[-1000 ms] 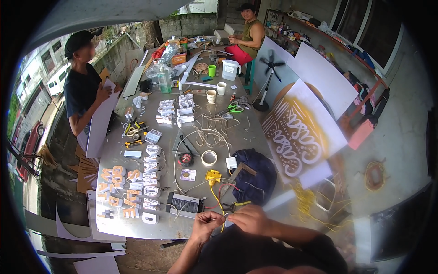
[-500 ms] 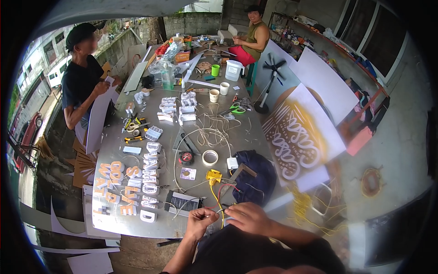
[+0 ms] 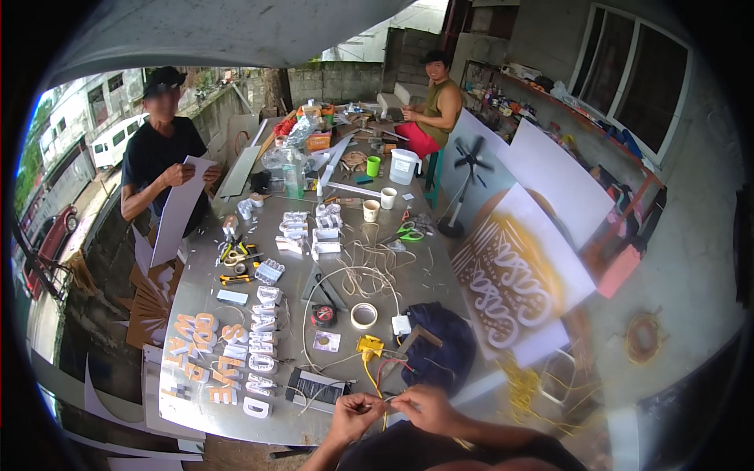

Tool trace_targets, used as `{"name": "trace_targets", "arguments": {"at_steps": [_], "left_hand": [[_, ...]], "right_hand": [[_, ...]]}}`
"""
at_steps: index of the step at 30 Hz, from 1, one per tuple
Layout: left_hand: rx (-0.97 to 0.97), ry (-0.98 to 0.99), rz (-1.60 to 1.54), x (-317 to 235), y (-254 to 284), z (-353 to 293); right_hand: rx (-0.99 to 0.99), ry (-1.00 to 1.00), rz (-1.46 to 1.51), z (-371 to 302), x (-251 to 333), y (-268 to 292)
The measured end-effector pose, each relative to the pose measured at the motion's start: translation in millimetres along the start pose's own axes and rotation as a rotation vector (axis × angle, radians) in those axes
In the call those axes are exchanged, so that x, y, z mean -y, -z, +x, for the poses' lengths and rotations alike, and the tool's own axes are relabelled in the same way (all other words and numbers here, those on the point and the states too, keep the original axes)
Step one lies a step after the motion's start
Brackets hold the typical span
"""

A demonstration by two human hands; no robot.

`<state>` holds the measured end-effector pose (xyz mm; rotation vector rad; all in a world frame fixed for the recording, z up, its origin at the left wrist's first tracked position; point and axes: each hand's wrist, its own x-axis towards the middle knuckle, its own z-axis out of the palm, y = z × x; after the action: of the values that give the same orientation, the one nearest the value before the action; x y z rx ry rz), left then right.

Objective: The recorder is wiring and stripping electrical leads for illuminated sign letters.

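Both of my hands meet at the table's near edge, pinching a thin pale wire between them. My left hand is closed with thumb and fingers together; my right hand pinches close beside it. Just beyond the left hand lies a black and silver power supply box with leads coming off it. A yellow socket adapter with a yellow cord is ahead of the hands. Red and black leads run near a dark blue cloth to the right. The wire's tip is too small to make out.
Cut-out letters stand in columns on the metal table. A tape roll, a tape measure, green scissors and cups lie farther off. One person holds a white sheet at left; another sits at the far end.
My hands have drawn closer together at the wire. The view has shifted a little. The person at left has turned toward the table and raised the white sheet.
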<state>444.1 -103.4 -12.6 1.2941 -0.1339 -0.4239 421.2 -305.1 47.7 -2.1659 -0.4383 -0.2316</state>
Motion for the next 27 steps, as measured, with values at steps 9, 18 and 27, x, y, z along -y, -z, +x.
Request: {"name": "trace_targets", "arguments": {"at_steps": [9,18,27], "left_hand": [[-0.013,-0.177,0.269,-14.7,2.5,14.9],[0.023,0.224,-0.282,-9.3,15.5,25.2],[-0.013,0.274,-0.280,-1.8,7.2,36.3]], "right_hand": [[0.220,-1.079,1.020,5.6,-19.1,-5.6],[0.072,0.512,-0.344,38.8,-13.4,10.1],[0.058,0.463,-0.284,42.3,-30.0,19.4]]}}
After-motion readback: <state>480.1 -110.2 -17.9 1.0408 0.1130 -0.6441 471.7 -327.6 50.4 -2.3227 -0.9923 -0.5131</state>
